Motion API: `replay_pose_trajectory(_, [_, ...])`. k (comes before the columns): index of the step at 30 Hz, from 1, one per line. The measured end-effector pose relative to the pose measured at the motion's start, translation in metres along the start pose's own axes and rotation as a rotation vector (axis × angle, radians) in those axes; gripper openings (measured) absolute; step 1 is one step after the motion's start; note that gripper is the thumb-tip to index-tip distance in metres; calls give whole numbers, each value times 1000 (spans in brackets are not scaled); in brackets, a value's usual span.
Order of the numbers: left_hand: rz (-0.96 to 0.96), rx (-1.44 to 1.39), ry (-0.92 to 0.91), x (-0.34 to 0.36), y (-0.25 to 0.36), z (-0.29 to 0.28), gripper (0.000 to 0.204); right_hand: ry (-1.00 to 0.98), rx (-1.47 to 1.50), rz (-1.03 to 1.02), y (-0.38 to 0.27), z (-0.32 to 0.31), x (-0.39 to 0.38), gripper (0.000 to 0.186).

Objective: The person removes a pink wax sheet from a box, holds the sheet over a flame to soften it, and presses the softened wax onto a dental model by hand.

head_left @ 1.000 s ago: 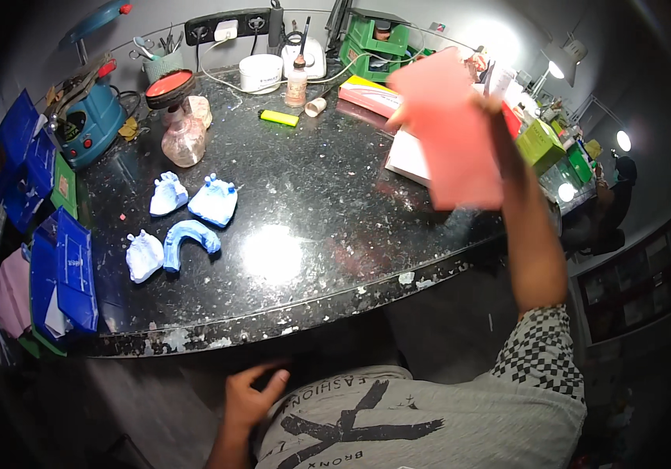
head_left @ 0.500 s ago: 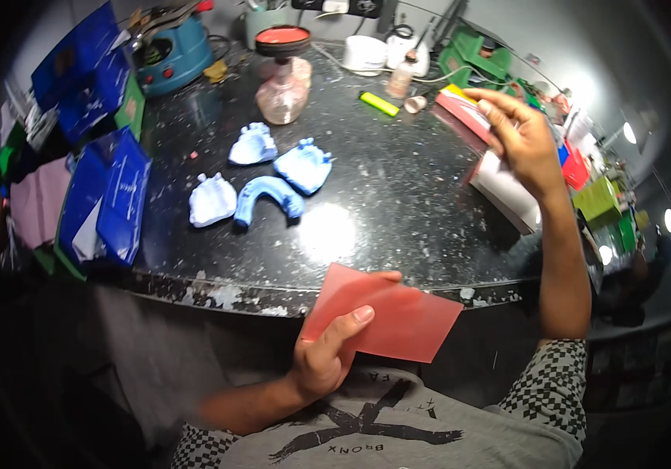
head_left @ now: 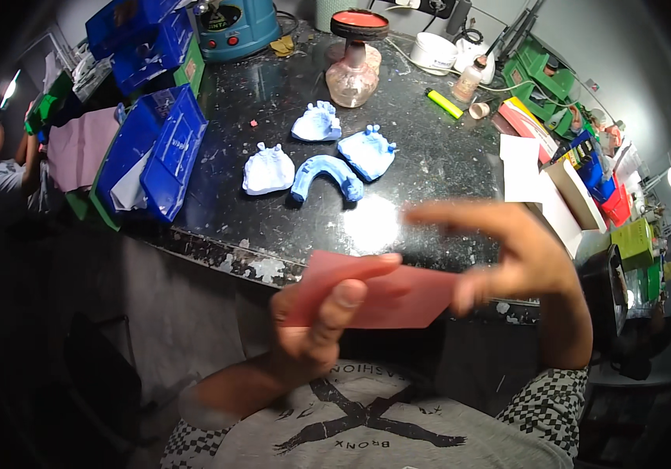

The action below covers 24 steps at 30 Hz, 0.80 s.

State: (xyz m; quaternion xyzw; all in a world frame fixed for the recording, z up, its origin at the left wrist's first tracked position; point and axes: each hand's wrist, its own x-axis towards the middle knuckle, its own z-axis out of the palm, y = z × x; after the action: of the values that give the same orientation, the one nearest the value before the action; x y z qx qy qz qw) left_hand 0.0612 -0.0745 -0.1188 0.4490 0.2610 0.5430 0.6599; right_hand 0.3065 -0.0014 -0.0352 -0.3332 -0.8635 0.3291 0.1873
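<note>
My left hand (head_left: 321, 316) grips a pink wax sheet (head_left: 421, 301) just off the table's front edge, thumb on the near face and fingers behind. Motion smears my right hand (head_left: 519, 254); its fingers are spread, and the lower ones are at the sheet's right end, though I cannot tell whether they touch it. Beyond, on the dark table (head_left: 437, 168), are a white dental cast (head_left: 268, 170), a pale blue cast (head_left: 317, 122), another blue cast (head_left: 367, 152) and a blue horseshoe-shaped piece (head_left: 326, 176).
Blue bins (head_left: 175, 152) stand at the left. At the back are a glass burner (head_left: 353, 78) under a red-topped dish and a teal machine (head_left: 238, 31). A green lighter (head_left: 444, 103) lies near a small bottle (head_left: 470, 78). An opened white box (head_left: 562, 207) sits at the right.
My right hand has left the boxes at the right and come down to the sheet. The white box there now has its flaps open. The view has shifted, and the sheet is tilted differently.
</note>
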Motion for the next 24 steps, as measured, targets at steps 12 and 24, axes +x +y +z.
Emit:
replay_pose_trajectory(12, [648, 761, 229, 70, 43, -52, 23, 565, 441, 299, 80, -57, -35, 33])
replay_pose_trajectory(24, [275, 1469, 148, 160, 78, -83, 35, 760, 673, 276, 152, -81, -59, 34])
